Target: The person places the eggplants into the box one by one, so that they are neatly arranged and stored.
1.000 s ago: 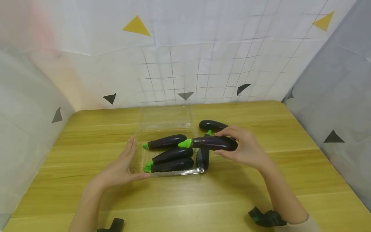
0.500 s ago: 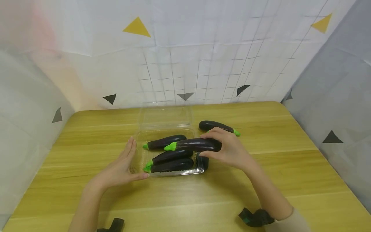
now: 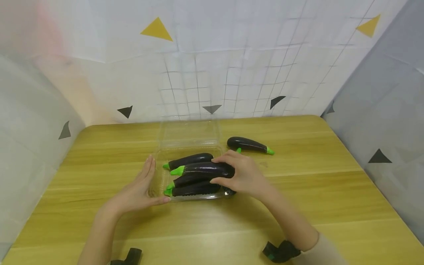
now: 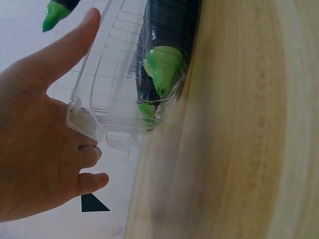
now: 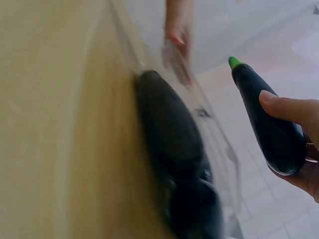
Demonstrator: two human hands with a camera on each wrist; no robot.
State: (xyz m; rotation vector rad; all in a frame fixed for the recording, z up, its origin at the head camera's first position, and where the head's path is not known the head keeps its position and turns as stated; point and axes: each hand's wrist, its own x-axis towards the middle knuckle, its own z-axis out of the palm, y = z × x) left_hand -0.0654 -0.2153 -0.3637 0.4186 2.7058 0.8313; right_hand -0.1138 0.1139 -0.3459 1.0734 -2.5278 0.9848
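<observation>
Gripping a smooth, dark purple eggplant (image 3: 204,169) by its fat, rounded end, the right hand (image 3: 243,175) holds it level, thumb on one side and fingers on the other. Its bright green tip points left. It hangs over a clear plastic box (image 4: 107,94), and the right wrist view shows it apart from the walls. The left hand (image 3: 139,193), fingers straight and thumb spread, touches the left end of the box.

Thin, shiny and ribbed, the box has its see-through lid (image 3: 188,132) folded back toward the wall. Inside lie a rear eggplant (image 3: 190,161), a middle eggplant (image 3: 190,180) and a front eggplant (image 3: 198,190), tapered, green tips to the left; the front two lie together. Another glossy eggplant (image 3: 246,144) rests on the table behind the right hand. Just beside the box's right end is one more, mostly hidden by that hand, its green tip (image 3: 239,150) showing.

Yellowish wood grain runs across the table (image 3: 331,198), which has rounded back corners. Around it stand creased, whitish walls (image 3: 258,29), the back one with thin grid lines, dotted with yellow triangles (image 3: 157,29) and dark triangles (image 3: 380,156).
</observation>
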